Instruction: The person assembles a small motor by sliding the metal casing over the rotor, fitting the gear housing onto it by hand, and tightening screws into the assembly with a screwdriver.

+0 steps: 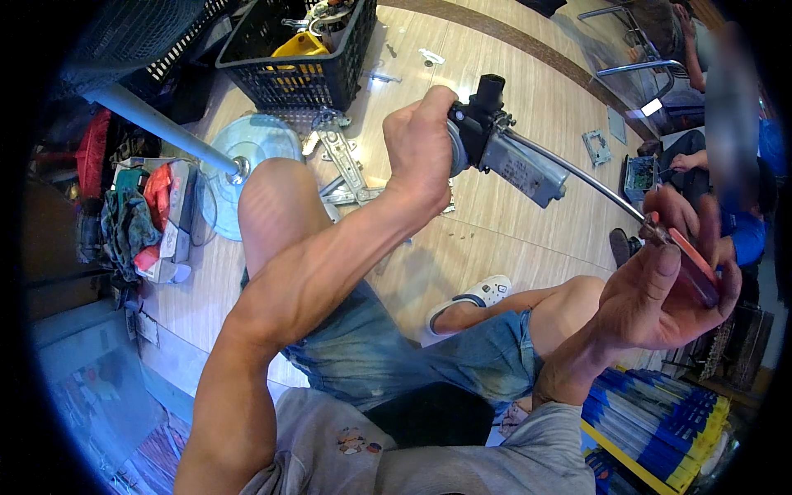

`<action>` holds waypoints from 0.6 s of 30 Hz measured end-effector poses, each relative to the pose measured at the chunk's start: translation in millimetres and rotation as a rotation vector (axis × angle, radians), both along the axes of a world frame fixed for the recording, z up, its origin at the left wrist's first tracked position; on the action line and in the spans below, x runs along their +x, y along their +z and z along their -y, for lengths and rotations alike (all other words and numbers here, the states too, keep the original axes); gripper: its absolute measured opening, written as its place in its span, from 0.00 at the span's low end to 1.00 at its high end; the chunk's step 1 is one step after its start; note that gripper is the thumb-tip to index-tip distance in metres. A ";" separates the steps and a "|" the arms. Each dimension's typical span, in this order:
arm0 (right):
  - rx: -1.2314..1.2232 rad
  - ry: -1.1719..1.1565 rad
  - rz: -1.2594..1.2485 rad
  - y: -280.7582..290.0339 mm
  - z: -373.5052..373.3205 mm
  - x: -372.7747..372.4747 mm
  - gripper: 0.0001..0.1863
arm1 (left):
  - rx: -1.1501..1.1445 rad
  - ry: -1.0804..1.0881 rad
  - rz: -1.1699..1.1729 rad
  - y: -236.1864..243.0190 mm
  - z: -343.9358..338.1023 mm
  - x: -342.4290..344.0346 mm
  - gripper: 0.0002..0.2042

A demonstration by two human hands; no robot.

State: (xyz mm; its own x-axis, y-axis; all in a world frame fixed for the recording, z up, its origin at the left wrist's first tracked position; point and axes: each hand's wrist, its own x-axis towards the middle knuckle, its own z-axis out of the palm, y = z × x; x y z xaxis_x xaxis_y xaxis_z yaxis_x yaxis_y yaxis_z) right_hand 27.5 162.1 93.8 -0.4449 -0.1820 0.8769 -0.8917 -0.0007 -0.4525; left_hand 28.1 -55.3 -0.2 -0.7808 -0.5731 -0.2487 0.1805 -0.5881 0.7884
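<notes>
My left hand [419, 147] is closed around the round end of a small electric motor [521, 165], which has a black plastic connector housing and a silver metal can. My right hand [652, 301] grips the red handle of a screwdriver [577, 175], with the thumb and fingers curled loosely about it. Its long metal shaft runs up and left to the motor's black housing; the tip is hidden there. On the floor beyond my left forearm lies a metal window regulator [345, 165], partly covered by my arm.
A black plastic crate [289, 87] of parts stands at the far left, near a stand's pale round base [219, 219]. A box of cloths [169, 239] sits left. Another person [726, 165] sits at right beside a small bin [639, 177]. Blue-yellow packages [660, 421] lie near right.
</notes>
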 end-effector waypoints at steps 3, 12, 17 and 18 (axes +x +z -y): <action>0.025 -0.060 0.035 2.0 7.7 6.4 0.30 | 0.050 0.032 0.016 6.3 1.1 0.5 0.13; -0.481 0.237 0.190 4.6 40.9 0.1 0.30 | 0.066 0.031 -0.051 10.1 3.8 1.2 0.14; -0.156 0.115 0.186 2.7 19.4 2.2 0.32 | 0.034 0.058 -0.010 8.7 8.5 -0.3 0.14; -0.024 0.049 0.176 2.1 12.7 3.0 0.32 | 0.036 0.056 -0.012 7.4 8.4 -0.7 0.14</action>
State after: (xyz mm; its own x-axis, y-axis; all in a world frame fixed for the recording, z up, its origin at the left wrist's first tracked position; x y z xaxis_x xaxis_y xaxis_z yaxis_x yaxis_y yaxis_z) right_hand 30.4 149.4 96.0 -0.5832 -0.1868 0.7906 -0.7973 -0.0547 -0.6011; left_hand 27.4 -63.7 7.2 -0.7507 -0.6072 -0.2604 0.2238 -0.6046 0.7644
